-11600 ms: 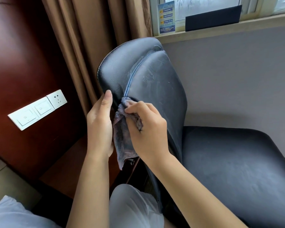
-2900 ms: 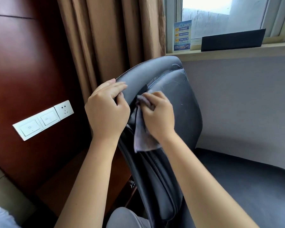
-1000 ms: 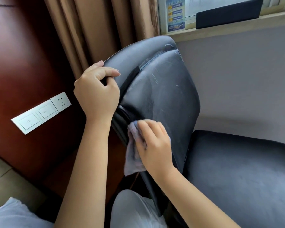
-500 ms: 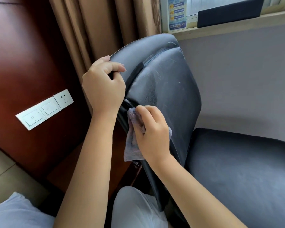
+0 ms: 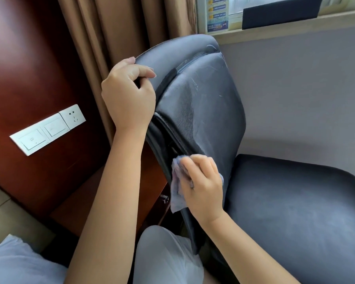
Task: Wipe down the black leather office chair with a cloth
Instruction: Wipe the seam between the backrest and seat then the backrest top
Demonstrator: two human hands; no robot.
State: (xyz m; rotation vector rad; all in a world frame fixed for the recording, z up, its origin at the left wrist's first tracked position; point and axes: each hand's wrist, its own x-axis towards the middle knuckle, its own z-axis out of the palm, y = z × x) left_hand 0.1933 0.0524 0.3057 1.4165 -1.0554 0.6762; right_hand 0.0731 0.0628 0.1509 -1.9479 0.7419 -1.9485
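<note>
Nearest you, your right hand (image 5: pixel 201 185) has its fingers curled over the cloth (image 5: pixel 177 191), pressing it against the side edge of the chair's backrest (image 5: pixel 203 111), low down, close to where the backrest meets the seat (image 5: pixel 295 201). A loose flap of the cloth hangs below your palm. The backrest's long axis runs up and away from this hand, leaning toward the window, so any stroke along the edge goes up and away from you or down toward the seat joint.

Your left hand (image 5: pixel 129 97) is higher up the same edge, fingers and thumb hooked round the rim of the backrest, bracing it. It sits right on the line the cloth would follow upward, so I judge you will need to shift that grip before you wipe past it.

The front panel shows pale streaks and scuffs, well apart from the cloth; the seat, to your right, looks dull and dusty.

To the left, a wooden counter (image 5: pixel 76 201) stands just beside the chair, leaving little room on that side. Beyond are a socket plate (image 5: pixel 49 128) on the wall panel, brown curtains (image 5: pixel 119 27) and the window sill (image 5: pixel 295 23).
</note>
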